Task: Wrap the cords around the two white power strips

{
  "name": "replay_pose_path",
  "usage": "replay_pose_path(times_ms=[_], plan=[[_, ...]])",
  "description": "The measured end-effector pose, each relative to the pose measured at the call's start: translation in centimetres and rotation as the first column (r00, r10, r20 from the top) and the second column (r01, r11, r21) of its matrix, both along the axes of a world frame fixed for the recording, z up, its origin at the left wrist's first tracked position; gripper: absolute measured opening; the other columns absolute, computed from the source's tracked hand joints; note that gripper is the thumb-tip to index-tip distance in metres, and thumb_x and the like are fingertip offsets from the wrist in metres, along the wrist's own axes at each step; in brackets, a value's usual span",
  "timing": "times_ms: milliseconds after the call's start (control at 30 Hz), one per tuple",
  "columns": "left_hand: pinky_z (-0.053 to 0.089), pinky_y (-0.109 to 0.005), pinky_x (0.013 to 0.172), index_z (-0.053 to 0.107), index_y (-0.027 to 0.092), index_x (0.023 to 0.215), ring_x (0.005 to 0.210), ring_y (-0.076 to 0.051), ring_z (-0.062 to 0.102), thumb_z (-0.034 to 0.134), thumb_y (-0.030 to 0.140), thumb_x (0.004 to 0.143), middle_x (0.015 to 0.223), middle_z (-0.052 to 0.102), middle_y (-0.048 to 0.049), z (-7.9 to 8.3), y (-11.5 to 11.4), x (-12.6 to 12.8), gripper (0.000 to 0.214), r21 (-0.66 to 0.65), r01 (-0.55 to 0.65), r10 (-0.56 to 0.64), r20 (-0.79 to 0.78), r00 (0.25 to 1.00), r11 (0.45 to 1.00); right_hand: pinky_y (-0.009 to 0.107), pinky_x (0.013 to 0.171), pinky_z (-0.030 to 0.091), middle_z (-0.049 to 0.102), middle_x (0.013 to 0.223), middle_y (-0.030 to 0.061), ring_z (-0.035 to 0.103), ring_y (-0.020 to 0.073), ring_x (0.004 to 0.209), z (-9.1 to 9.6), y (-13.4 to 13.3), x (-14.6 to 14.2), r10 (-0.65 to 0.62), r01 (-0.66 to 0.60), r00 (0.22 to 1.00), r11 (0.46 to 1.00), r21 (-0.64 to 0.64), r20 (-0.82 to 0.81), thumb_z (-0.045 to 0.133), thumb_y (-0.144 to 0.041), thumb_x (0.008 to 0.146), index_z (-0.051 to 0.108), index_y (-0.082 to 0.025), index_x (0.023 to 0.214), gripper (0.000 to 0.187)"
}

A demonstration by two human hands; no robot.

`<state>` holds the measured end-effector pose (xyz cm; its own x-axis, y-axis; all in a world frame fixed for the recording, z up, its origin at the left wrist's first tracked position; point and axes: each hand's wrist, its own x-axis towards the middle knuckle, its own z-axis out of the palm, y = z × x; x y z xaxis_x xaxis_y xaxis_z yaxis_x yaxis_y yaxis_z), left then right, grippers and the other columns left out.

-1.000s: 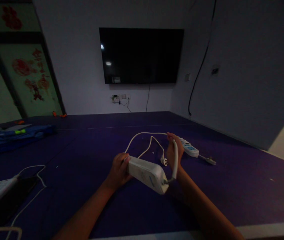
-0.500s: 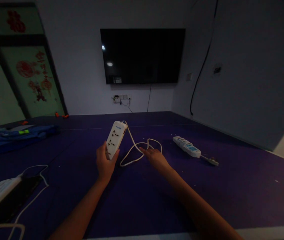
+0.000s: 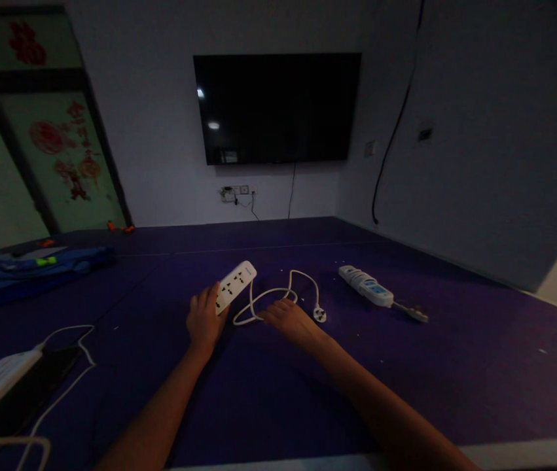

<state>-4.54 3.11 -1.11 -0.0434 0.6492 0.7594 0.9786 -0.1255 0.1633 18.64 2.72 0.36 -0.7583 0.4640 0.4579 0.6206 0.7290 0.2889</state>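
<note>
My left hand (image 3: 204,317) is closed around the lower end of a white power strip (image 3: 237,282), which is tilted with its far end up to the right and its sockets facing me. Its white cord (image 3: 253,302) drops from the far end and lies in loose loops on the purple surface. With curled fingers my right hand (image 3: 285,320) pinches the cord near the loops; the exact grip is partly hidden by the hand. At the cord's end a white plug (image 3: 319,314) lies just right of that hand, its pins facing me.
A second power strip (image 3: 366,286), its cord wound around it, lies to the right on the purple surface (image 3: 455,379). Near left are another white strip (image 3: 0,376) and a black flat object (image 3: 27,386). Blue cloth (image 3: 62,265) lies farther back; a television (image 3: 278,108) hangs ahead.
My left hand has tipped the power strip lower and to the right. The right hand has moved slightly left and down, its fingers now curled at the cord, and the plug has come into view.
</note>
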Motion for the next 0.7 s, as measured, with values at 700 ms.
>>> replay_pose_path(times_ms=[700], plan=[[0.043,-0.043,0.088,0.055,0.023,0.123,0.110,-0.029,0.048,0.053,0.018,0.073,0.119,0.061,-0.0081,1.3,-0.9,1.0,0.051,0.065,0.447,-0.413,-0.285,0.865,0.892,0.028,0.069,0.045,0.062,0.077,0.0059,0.057,0.0169,0.073,1.5,0.2,3.6,-0.035,0.122,0.677,0.990,0.065,-0.735,0.037,-0.021,0.090,0.066,-0.019,0.089,0.029]])
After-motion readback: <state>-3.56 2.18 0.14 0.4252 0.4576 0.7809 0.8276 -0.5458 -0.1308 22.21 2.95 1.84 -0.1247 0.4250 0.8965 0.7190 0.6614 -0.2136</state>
